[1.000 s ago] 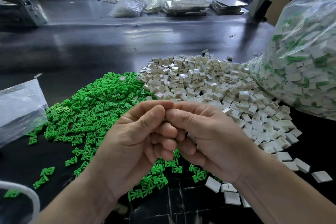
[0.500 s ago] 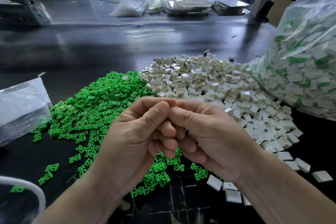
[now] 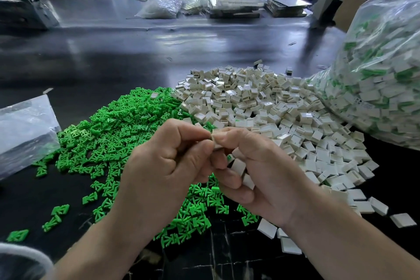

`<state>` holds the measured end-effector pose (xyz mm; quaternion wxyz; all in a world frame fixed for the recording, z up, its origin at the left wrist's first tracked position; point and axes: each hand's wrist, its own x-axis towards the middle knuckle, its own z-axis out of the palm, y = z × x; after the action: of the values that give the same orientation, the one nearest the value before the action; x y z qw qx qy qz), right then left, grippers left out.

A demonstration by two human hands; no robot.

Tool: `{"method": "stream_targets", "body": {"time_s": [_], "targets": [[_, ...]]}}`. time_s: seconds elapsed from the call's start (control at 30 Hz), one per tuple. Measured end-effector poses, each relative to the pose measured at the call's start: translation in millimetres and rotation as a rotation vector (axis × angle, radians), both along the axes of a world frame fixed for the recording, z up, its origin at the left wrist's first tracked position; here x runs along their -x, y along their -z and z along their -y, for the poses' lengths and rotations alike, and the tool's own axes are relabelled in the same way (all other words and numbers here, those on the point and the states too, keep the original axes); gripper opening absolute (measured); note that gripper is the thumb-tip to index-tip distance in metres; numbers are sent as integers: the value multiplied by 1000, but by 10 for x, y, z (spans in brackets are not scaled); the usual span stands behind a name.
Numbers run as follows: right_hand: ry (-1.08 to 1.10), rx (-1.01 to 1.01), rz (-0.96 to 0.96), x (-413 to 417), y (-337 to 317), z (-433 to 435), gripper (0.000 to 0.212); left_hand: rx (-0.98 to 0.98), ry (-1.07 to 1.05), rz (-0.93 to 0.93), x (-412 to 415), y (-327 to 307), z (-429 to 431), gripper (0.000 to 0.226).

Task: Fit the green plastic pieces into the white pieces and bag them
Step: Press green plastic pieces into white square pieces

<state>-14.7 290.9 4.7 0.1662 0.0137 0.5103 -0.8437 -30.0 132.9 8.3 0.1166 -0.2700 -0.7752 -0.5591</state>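
A: What are the fingers (image 3: 234,134) doing?
B: Left hand (image 3: 168,166) and right hand (image 3: 261,173) meet tip to tip, both pinching one white piece (image 3: 215,141). Only a pale edge shows, so I cannot tell its long axis or heading.
A: Anything else held?
B: Spare pieces (image 3: 238,166), tucked under the right hand's curled lower fingers.
A: And around?
B: Green pile (image 3: 118,143) beneath and left, white pile (image 3: 261,107) behind and touching it, filled bag (image 3: 375,86) at right, all on the dark surface (image 3: 136,52)
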Motion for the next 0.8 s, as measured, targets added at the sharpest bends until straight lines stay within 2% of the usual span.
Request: {"method": "stream_targets", "body": {"time_s": [0.1, 0.17, 0.27, 0.37, 0.5, 0.6, 0.7, 0.8], "targets": [[-1, 119, -31, 10, -27, -64, 8, 45, -54, -100, -18, -4, 11, 3], [10, 242, -106, 29, -83, -166, 10, 88, -83, -101, 10, 13, 42, 5], [27, 372, -196, 61, -164, -295, 21, 294, -19, -107, 39, 69, 57, 21], [49, 368, -175, 83, -193, -363, 15, 625, 111, -198, 21, 138, -14, 45], [135, 283, -122, 119, -220, -472, 18, 854, 266, -357, -13, 190, -141, 47], [183, 216, -70, 142, -198, -476, 16, 886, 325, -451, 12, 247, -215, 37], [204, 108, -7, 158, -147, -433, 11, 824, 305, -430, 73, 294, -195, 26], [229, 53, 29, 158, -118, -413, 21, 768, 255, -410, 115, 307, -164, 16]]}}
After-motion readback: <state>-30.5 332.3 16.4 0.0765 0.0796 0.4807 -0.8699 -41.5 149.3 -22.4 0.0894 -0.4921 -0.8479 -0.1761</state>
